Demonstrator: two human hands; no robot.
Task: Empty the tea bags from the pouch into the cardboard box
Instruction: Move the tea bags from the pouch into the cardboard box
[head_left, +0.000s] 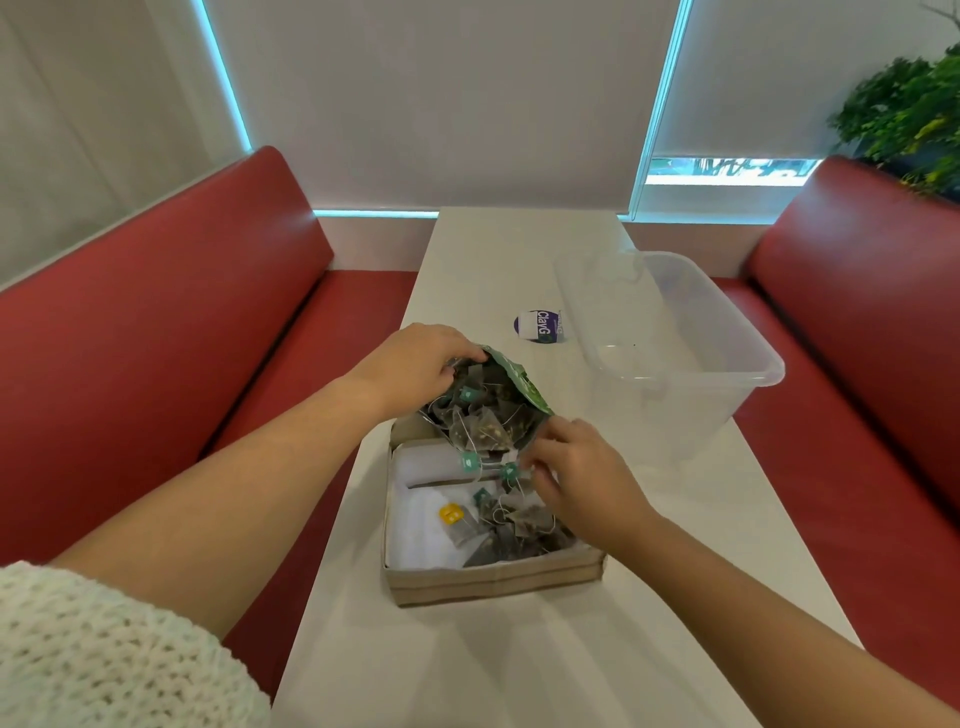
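A green pouch (522, 382) is tipped mouth-down over the far end of a shallow cardboard box (493, 584) on the white table. My left hand (415, 366) grips the pouch's upper left edge. My right hand (576, 473) holds the pouch's lower right edge, fingers among the tea bags' strings. Dark pyramid tea bags (480, 423) with teal tags spill out of the pouch's mouth. More tea bags (519, 530) lie in the box's right half on white lining, one with a yellow tag (451, 514).
A clear plastic tub (675, 338) stands on the table's right side, beyond the box. A purple and white sticker or packet (540, 326) lies beside it. Red bench seats (156, 322) flank the narrow table (467, 665). A green plant (909, 114) is at the far right.
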